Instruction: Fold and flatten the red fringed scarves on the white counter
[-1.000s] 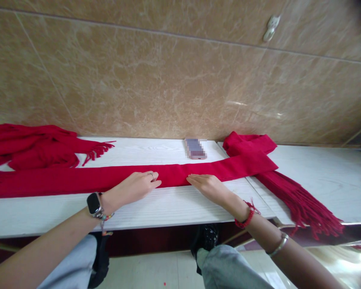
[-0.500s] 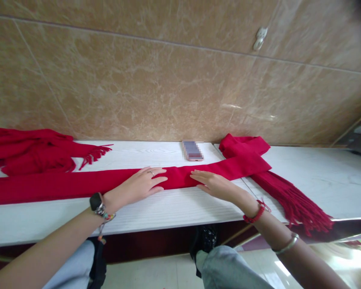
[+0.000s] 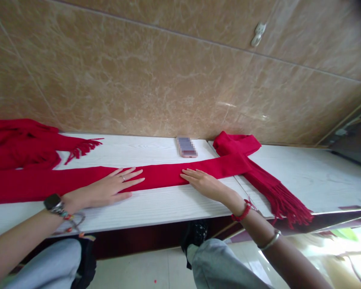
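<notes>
A long red scarf [image 3: 165, 175] lies folded into a narrow band across a white table [image 3: 156, 208]. My left hand [image 3: 108, 188] rests flat on the band, fingers spread and pointing right, with a ring on one finger and a watch on the wrist. My right hand [image 3: 203, 182] lies flat on the band's near edge a little to the right, fingers stretched out to the left. The scarf's right end bunches up near the wall, and its fringe [image 3: 285, 200] hangs over the table's front edge. Neither hand grips the cloth.
A second red scarf [image 3: 24, 146] lies bunched at the far left of the table. A phone [image 3: 186, 147] lies by the tiled wall [image 3: 168, 80]. My knees in grey trousers [image 3: 216, 265] and a dark shoe [image 3: 195, 235] show below the table.
My left hand has slid left along the scarf, away from my right hand, which has stayed almost in place. The view has shifted slightly.
</notes>
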`<state>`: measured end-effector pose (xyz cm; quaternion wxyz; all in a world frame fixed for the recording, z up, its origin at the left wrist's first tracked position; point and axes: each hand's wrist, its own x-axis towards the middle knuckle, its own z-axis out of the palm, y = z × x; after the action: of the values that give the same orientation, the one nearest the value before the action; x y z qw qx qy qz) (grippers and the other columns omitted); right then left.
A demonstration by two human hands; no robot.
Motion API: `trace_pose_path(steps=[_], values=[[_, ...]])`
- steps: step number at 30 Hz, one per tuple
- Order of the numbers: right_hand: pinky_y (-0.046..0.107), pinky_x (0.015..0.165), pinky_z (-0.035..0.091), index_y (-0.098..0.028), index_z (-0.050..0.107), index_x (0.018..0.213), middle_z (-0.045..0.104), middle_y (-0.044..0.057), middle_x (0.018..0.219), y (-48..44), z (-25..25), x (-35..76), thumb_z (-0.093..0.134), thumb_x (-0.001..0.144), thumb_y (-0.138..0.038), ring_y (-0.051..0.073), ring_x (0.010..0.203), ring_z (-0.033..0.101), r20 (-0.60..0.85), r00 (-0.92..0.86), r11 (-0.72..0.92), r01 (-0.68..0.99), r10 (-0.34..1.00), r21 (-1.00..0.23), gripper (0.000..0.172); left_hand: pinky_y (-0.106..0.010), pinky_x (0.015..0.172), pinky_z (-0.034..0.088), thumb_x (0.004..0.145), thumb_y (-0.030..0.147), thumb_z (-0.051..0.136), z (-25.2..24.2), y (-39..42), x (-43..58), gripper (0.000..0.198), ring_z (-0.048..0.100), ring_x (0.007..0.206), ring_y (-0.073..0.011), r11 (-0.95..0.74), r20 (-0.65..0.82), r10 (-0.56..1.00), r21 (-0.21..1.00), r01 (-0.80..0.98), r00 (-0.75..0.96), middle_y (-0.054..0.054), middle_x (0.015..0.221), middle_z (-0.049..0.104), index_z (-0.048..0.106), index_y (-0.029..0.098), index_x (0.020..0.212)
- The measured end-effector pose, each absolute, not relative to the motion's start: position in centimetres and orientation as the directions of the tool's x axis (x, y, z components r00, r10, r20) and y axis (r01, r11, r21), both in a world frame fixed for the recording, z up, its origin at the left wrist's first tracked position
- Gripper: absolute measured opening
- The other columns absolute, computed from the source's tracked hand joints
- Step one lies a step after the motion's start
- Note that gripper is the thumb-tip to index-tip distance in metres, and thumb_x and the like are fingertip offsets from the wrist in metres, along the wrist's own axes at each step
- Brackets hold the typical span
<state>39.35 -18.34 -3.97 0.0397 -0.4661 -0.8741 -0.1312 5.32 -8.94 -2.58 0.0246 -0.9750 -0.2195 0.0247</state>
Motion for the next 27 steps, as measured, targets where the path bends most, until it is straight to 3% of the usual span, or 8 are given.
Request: trace_pose_path(steps=[7, 11, 17, 19, 23, 27], values=[[0.035, 0.094, 0.044, -0.009, 0.049, 0.122, 0.052, 0.015, 0.125, -17.8, -3.9, 38.3, 0.041, 0.085, -0.007, 0.021, 0.114, 0.049, 0.249, -0.591, 0.537, 0.804, 0.767, 0.255, 0.039, -0.04, 0.106, 0.019, 0.091, 0.038, 0.035, -1.8, -8.2, -1.9, 0.048, 0.022, 0.132, -0.0205, -0.871, -0.067, 0.49, -0.008, 0.49, 0.869, -0.001, 0.143, 0.028, 0.025, 0.031, 0.137], [0.032, 0.089, 0.047, -0.007, 0.054, 0.116, 0.058, 0.016, 0.117, -17.9, -3.7, 38.2, 0.044, 0.081, -0.003, 0.022, 0.106, 0.056, 0.27, -0.624, 0.55, 0.778, 0.733, 0.304, 0.036, -0.039, 0.106, 0.021, 0.091, 0.039, 0.035, -1.1, -9.0, 0.3, 0.044, 0.028, 0.129, -0.0195, -0.878, 0.031, 0.477, -0.025, 0.477, 0.879, -0.001, 0.139, 0.037, 0.034, 0.03, 0.134], [0.03, 0.083, 0.051, -0.007, 0.059, 0.107, 0.063, 0.016, 0.107, -18.0, -3.7, 38.1, 0.045, 0.08, -0.003, 0.021, 0.099, 0.06, 0.354, -0.597, 0.517, 0.802, 0.72, 0.301, 0.031, -0.028, 0.086, 0.043, 0.089, 0.03, 0.043, -1.3, -10.8, 7.8, 0.03, 0.055, 0.099, -0.0155, -0.888, 0.22, 0.383, -0.179, 0.423, 0.897, -0.005, 0.115, 0.057, 0.055, 0.022, 0.115], [0.029, 0.081, 0.052, -0.008, 0.06, 0.106, 0.064, 0.016, 0.106, -18.0, -3.8, 38.3, 0.044, 0.08, -0.002, 0.02, 0.096, 0.062, 0.385, -0.579, 0.501, 0.815, 0.718, 0.292, 0.031, -0.025, 0.079, 0.046, 0.088, 0.019, 0.044, -1.5, -11.0, 8.8, 0.025, 0.056, 0.095, -0.0147, -0.891, 0.213, 0.322, -0.261, 0.371, 0.923, -0.005, 0.106, 0.06, 0.058, 0.02, 0.108], [0.029, 0.08, 0.052, -0.008, 0.06, 0.106, 0.064, 0.015, 0.107, -18.1, -3.8, 38.9, 0.042, 0.08, -0.001, 0.02, 0.095, 0.062, 0.454, -0.56, 0.487, 0.828, 0.692, 0.279, 0.033, -0.023, 0.068, 0.047, 0.081, 0.004, 0.046, -1.1, -11.1, 8.6, 0.034, 0.057, 0.09, -0.0158, -0.845, 0.163, 0.283, -0.424, 0.326, 0.945, -0.006, 0.098, 0.061, 0.055, 0.017, 0.111], [0.03, 0.081, 0.052, -0.008, 0.058, 0.11, 0.063, 0.015, 0.109, -18.4, -3.7, 39.5, 0.041, 0.08, 0.0, 0.021, 0.097, 0.061, 0.463, -0.585, 0.515, 0.809, 0.666, 0.282, 0.035, -0.022, 0.065, 0.046, 0.08, 0.006, 0.047, -0.7, -11.4, 8.0, 0.035, 0.057, 0.088, -0.0156, -0.844, 0.134, 0.266, -0.446, 0.298, 0.955, -0.006, 0.092, 0.061, 0.054, 0.017, 0.113]])
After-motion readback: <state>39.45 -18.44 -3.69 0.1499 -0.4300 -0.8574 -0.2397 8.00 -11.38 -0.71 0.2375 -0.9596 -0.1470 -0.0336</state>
